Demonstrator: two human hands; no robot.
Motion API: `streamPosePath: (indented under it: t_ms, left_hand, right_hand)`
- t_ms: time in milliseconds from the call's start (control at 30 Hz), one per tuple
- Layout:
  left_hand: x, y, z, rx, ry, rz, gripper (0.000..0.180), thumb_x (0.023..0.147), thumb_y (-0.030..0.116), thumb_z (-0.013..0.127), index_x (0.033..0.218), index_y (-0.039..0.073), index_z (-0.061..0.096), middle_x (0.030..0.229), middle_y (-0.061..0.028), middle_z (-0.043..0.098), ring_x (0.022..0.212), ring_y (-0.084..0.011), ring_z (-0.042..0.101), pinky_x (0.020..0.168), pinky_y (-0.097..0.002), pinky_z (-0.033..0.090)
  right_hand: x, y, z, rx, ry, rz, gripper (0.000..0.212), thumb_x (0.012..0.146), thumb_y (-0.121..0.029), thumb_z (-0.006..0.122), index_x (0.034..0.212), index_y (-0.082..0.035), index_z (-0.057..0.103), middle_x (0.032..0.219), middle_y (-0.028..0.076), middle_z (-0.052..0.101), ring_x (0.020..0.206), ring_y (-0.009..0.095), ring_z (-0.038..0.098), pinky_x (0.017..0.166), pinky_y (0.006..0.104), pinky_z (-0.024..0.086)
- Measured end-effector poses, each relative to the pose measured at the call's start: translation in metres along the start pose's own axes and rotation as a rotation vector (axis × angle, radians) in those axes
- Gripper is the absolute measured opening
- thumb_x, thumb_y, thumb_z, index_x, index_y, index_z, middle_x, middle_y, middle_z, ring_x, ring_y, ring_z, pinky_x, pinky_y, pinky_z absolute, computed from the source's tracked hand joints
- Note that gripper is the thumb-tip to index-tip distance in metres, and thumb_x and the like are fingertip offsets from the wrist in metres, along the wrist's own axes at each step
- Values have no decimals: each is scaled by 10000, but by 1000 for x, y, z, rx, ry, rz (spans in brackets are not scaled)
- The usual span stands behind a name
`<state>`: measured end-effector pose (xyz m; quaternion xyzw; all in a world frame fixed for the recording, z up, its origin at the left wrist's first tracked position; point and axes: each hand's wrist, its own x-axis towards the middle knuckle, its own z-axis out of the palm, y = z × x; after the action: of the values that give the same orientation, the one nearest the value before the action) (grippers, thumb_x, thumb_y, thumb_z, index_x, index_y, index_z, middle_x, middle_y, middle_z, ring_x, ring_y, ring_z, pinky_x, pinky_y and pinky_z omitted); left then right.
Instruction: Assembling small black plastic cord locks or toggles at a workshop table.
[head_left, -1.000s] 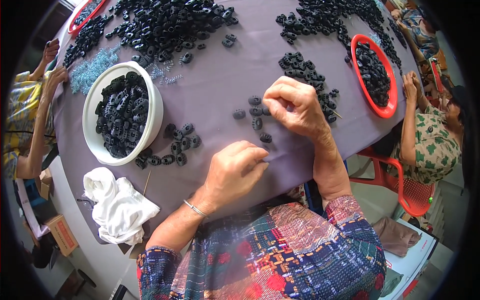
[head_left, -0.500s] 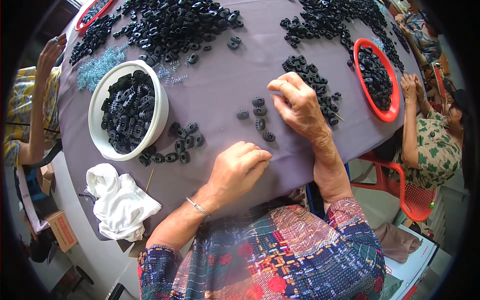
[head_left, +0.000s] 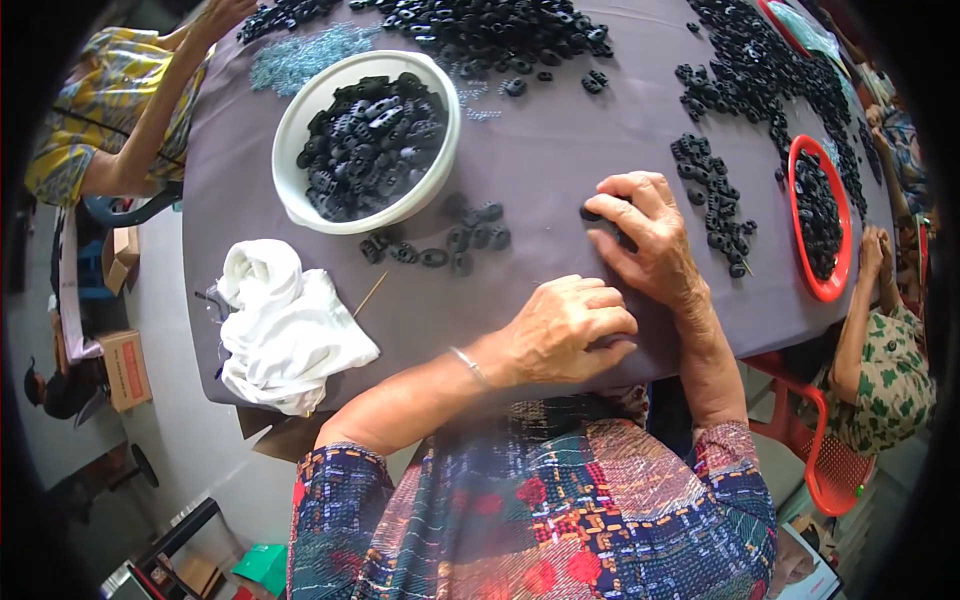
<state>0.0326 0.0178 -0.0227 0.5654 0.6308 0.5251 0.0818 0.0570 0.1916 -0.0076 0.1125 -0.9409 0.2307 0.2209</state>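
Head view
White bowl (head_left: 300, 120): round, one, heaped with black ring-shaped parts.
Red tray (head_left: 834, 285): oval, one, also holding black parts.
Loose black parts (head_left: 455, 240): about ten on the purple surface (head_left: 560, 130), below the bowl.
Right hand (head_left: 650, 240): fingers bent over a black part (head_left: 590, 213) on the surface.
Left hand (head_left: 570, 330): fingers curled; contents cannot be told.
White cloth (head_left: 285, 330): crumpled, soft.

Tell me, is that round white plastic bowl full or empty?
Full: the round white plastic bowl is heaped to about its rim with small black plastic parts.
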Motion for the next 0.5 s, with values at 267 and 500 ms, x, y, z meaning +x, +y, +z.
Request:
streamPosePath:
  t_ms: [267,500]
  left_hand:
    - [1,-4,5,24,-92,-18,146,714,179,712,791,89,627,762,-58,594,764,-242,579,699,-372,472]
    - [-9,-10,21,21,12,-29,286,848,169,566,1112,62,582,1057,-128,585,1043,-257,558,912,-399,433]
  right_hand:
    - [6,-7,-9,-41,124,60,251,675,42,671,915,-11,616,983,130,597,915,305,556,786,384,464]
    - [51,-65,3,35,-207,-327,244,685,-32,628,928,-39,607,1046,112,595,977,302,579,785,385,492]
